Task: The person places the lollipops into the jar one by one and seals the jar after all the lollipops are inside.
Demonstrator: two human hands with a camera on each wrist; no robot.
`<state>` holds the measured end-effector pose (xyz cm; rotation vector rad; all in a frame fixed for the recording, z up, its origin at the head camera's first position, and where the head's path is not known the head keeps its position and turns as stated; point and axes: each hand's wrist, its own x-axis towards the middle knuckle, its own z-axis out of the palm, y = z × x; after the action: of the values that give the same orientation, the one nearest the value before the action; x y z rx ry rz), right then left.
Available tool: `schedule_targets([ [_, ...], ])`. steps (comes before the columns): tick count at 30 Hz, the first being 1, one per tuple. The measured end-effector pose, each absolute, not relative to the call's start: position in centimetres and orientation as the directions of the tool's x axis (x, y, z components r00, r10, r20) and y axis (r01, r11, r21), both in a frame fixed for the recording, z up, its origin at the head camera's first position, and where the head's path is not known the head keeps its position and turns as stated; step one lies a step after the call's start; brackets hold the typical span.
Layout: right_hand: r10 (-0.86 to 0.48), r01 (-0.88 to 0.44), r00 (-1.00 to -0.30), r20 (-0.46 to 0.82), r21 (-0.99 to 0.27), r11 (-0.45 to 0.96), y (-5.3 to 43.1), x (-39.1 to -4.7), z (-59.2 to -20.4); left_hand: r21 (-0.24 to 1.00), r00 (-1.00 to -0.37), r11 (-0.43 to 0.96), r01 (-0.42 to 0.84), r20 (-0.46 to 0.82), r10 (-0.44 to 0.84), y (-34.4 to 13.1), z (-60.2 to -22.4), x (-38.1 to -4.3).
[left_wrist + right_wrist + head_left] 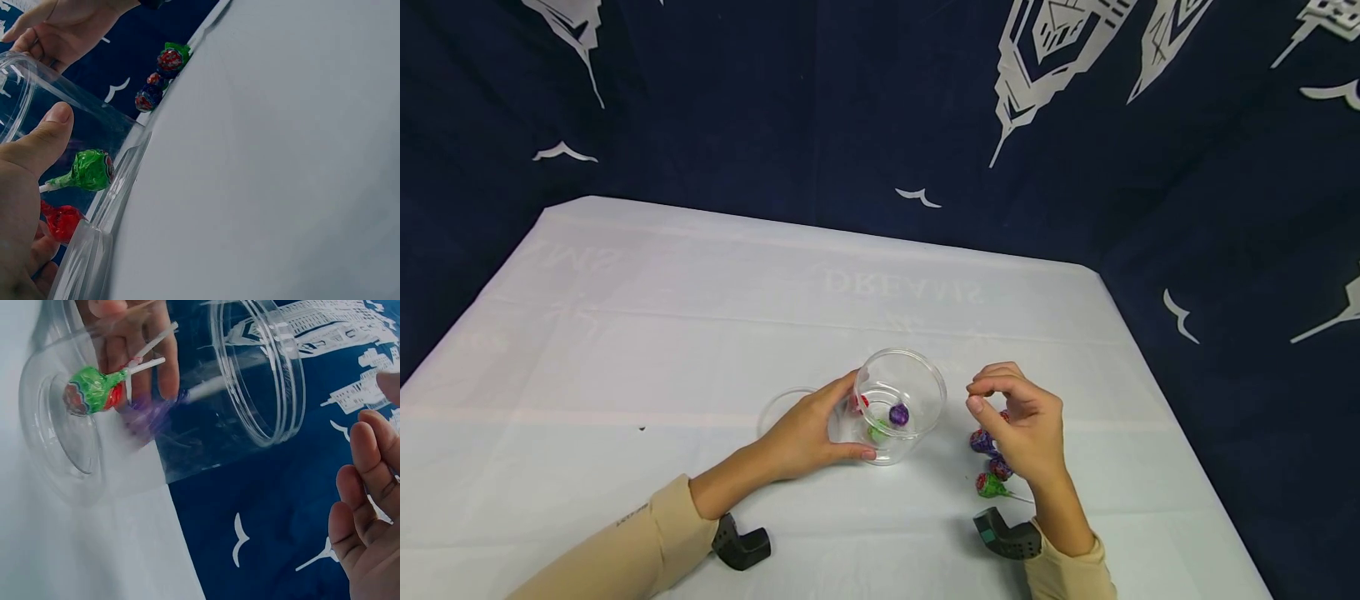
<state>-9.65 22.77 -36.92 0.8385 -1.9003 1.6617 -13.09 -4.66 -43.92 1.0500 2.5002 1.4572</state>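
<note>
A clear plastic jar [917, 379] stands on the table, and my left hand [805, 437] grips its side with the thumb in front. Inside, near the bottom, are a green lollipop [92, 170], a red lollipop [62, 222] and a purple lollipop [898, 414]. The purple one is blurred in the right wrist view [147, 419]. Just right of the jar's mouth, my right hand [1022, 421] hovers with fingers loosely bent and nothing between them. Under and beside it lie several wrapped lollipops [981, 442], including a green one [991, 485].
A clear round lid [772, 406] lies on the table behind my left hand, partly covered by it. The white cloth [662, 350] spreads around the jar, with a dark blue printed curtain [812, 108] beyond the far edge. A small dark speck [642, 428] lies to the left.
</note>
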Motion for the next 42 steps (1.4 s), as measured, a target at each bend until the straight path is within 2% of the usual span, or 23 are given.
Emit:
schedule_targets([
  [26,-0.04,-0.682,-0.732,0.68,-0.729,0.057,25.1,-9.1,-37.1,0.794,-0.784,0.353,0.494,0.233,0.575,-4.7,-43.7,-13.1],
  [42,-0.012,-0.655,-0.752,0.66,-0.743,0.138,27.2,-8.8,-36.8,0.793,-0.785,0.355,0.495,0.234,0.574,-4.7,-43.8,-13.1],
])
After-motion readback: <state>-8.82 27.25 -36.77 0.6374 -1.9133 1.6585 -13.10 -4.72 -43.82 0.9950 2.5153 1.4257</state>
